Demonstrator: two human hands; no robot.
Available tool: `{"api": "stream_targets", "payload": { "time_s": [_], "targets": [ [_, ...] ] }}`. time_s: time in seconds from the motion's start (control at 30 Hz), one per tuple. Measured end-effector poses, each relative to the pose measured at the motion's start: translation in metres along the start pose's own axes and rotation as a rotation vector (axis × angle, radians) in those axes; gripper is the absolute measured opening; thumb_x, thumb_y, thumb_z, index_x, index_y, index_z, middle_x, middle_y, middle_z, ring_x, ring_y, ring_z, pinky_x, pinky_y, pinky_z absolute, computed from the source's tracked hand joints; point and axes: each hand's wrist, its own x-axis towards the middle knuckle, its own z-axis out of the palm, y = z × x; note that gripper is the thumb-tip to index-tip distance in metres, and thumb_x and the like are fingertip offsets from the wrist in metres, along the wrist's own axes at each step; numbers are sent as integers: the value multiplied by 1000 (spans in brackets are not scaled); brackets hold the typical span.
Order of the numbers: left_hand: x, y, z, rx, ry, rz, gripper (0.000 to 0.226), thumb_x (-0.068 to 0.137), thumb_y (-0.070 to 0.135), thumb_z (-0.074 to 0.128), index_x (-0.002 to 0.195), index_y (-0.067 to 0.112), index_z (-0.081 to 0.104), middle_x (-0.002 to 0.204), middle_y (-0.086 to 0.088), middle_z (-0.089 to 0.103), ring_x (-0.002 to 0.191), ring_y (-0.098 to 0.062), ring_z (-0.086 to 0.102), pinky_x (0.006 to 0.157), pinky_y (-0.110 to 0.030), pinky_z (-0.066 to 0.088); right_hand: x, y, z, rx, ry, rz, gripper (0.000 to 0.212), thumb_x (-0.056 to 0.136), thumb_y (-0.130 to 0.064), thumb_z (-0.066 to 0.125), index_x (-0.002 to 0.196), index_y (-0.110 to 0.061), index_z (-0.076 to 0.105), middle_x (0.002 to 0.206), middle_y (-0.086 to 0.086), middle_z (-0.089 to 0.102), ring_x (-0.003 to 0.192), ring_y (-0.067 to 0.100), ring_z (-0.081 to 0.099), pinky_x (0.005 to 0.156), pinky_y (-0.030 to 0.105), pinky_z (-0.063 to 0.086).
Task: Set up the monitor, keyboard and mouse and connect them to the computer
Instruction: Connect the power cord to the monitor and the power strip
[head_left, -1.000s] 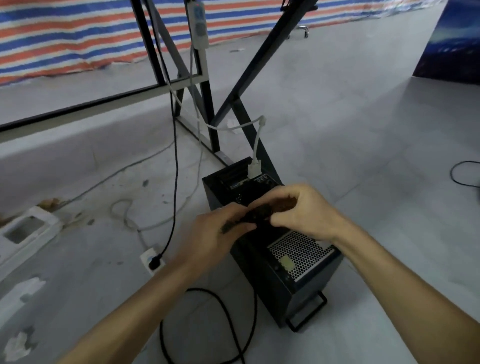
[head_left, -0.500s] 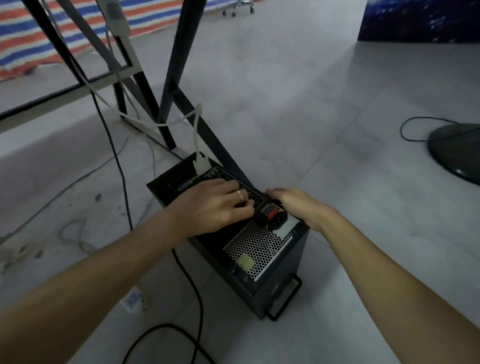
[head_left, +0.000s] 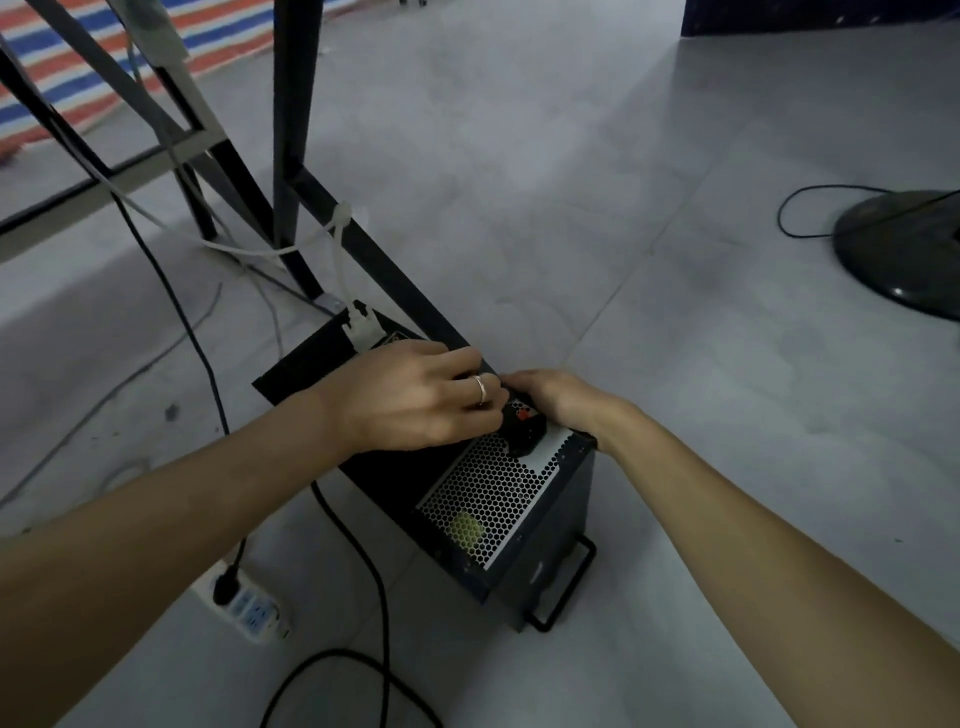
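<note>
The black computer case (head_left: 540, 561) lies on the floor with its rear panel facing up and its mesh power-supply grille (head_left: 483, 499) toward me. A black power plug (head_left: 527, 436) sits in the socket beside a red switch (head_left: 522, 414). My left hand (head_left: 410, 400), a ring on one finger, curls its fingers onto that plug. My right hand (head_left: 556, 400) lies along the case's far rim just beside the plug, its fingertips partly hidden by the left hand. A white video connector (head_left: 358, 325) is plugged in at the panel's far end.
The black power cable (head_left: 382, 597) loops over the floor below the case. A white power strip (head_left: 249, 610) with a black plug in it lies at lower left. Black table legs (head_left: 288, 130) rise just behind the case. A round dark stand base (head_left: 904, 249) sits at right.
Both hands held the plug above the case a second ago. The plug now sits in the socket, my left hand is on it and my right hand has moved to the rim.
</note>
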Motion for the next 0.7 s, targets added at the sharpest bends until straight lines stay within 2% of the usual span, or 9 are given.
{"api": "stream_targets", "payload": {
  "time_s": [0.13,0.2,0.27,0.37,0.47,0.53,0.6,0.63,0.7],
  "targets": [
    [4,1,1,-41,-4,3,23,93,-5,56,99,9,73,93,-4,70,73,-20,63,55,-31,54,6,2,2,97,-4,34,36,100,-38,55,121,-12,68,126,10,67,114,25,64,106,39,46],
    [7,3,3,-59,-11,19,22,92,-5,57,97,9,74,94,-4,71,73,-19,63,56,-31,54,10,3,4,118,-7,35,22,98,-38,58,108,-21,69,128,12,65,117,27,62,107,41,45],
    [11,1,4,-64,-27,60,21,92,-4,58,94,11,74,94,-4,70,73,-18,63,58,-30,54,14,7,4,175,10,45,19,94,-40,63,96,-21,67,120,13,69,111,28,65,104,42,48],
    [16,-4,1,-44,-45,143,19,92,-3,60,90,12,72,94,-3,70,76,-18,62,61,-30,54,13,10,3,208,-27,66,30,91,-47,64,96,-17,67,104,7,71,98,23,68,97,37,52],
    [26,-9,0,-56,-46,212,18,93,-2,58,85,12,67,92,-3,69,78,-19,59,61,-31,55,13,12,2,148,-89,0,56,76,-67,58,105,-20,69,117,6,70,110,22,65,104,42,48],
    [33,-10,0,-50,-56,255,22,93,-4,55,83,11,66,88,-3,68,78,-19,60,59,-31,54,11,13,1,128,-181,-19,54,67,-72,52,97,-30,67,115,1,68,113,20,62,105,42,45],
    [34,-8,-2,-55,-69,270,24,92,-7,54,81,11,65,87,-4,67,78,-20,61,59,-31,54,1,6,-1,200,-241,-16,36,83,-63,51,92,-31,64,101,-4,69,100,15,64,98,38,46],
    [32,-6,-2,-58,-74,259,24,91,-7,54,81,11,66,88,-4,68,79,-20,61,60,-31,55,-4,4,-2,252,-254,-4,32,93,-55,50,90,-27,65,91,-4,70,89,12,66,90,35,48],
    [25,-1,-3,-60,-81,209,21,91,-5,57,84,11,68,91,-5,69,79,-20,60,62,-31,55,-7,13,-7,349,-304,48,39,98,-50,52,91,-16,68,80,2,72,75,16,69,76,33,52]
  ]
}}
